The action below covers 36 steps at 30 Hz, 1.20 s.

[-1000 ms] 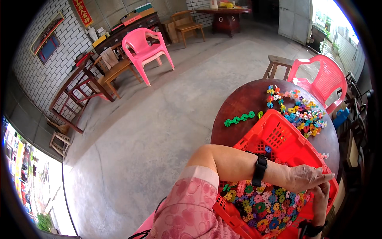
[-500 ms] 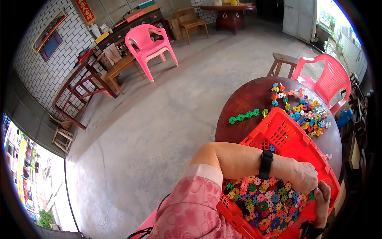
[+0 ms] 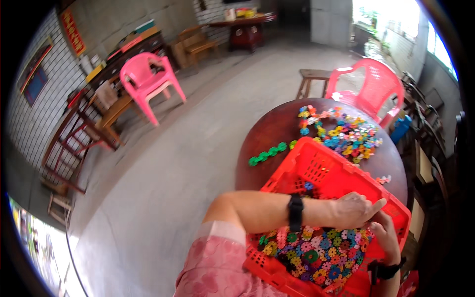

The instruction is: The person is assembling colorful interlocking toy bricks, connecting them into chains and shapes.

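Observation:
A red plastic basket [image 3: 366,179] holds a heap of small multicoloured flower-shaped plastic pieces [image 3: 316,257]. Above its right side my left hand [image 3: 354,210] meets my right hand [image 3: 387,231], fingertips together. The left hand's fingers are curled, with its thumb pointing toward the right. My right hand's fingers are bent in a pinch against the left. Whatever lies between them is hidden by the hands. Beside the basket, a chain of joined green pieces [image 3: 267,154] lies on the round dark table [image 3: 255,136]. Colourful linked pieces [image 3: 346,134] form a pile farther back.
A pink plastic chair [image 3: 368,86] and a wooden stool [image 3: 312,76] stand just behind the table. Another pink chair [image 3: 148,81] is by the far left wall, near a wooden bench [image 3: 116,116]. Folded dark furniture [image 3: 428,123] crowds the right side.
The view has turned to the right, so the room shifts left in the picture. Both hands stay together over the basket; the green piece seen by the fingertips before no longer shows.

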{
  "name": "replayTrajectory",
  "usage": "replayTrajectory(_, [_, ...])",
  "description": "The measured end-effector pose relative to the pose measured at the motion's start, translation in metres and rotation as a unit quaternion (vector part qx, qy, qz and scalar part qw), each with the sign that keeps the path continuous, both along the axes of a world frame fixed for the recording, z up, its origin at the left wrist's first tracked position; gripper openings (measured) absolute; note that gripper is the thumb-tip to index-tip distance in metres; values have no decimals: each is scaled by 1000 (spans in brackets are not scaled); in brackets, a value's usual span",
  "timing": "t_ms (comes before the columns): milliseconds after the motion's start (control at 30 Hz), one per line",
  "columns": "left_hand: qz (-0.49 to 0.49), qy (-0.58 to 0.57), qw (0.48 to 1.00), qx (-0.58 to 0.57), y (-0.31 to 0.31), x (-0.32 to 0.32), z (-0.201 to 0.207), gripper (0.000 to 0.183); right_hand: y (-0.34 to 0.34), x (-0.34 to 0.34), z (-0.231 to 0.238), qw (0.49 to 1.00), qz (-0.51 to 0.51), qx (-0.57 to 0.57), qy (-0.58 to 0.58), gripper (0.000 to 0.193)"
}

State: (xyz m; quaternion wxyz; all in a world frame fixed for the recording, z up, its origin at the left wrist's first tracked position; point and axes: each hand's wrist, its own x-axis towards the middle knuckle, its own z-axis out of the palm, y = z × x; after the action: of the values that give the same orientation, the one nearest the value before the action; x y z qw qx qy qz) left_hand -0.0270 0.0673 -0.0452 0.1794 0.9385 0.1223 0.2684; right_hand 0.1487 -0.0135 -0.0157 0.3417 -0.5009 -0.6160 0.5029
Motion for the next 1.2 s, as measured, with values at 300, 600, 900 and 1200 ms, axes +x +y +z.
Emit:
replayTrajectory(300, [-28, -37, 995, 90, -1, 2, 13, 74, -5, -3, 9, 994, -26, -48, 95, 28])
replayTrajectory(600, [-98, 133, 986, 9, -3, -6, 26, 71, -5, 17, -12, 994, 73, -59, 54, 25])
replayTrajectory(900, [-181, 108, 969, -132, 0, -11, 42, 69, -6, 19, -3, 972, 77, -89, 205, 27])
replayTrajectory(1200, [-314, 74, 880, -350, -13, -19, 68, 31, -13, 19, -13, 901, 202, -170, 345, 27])
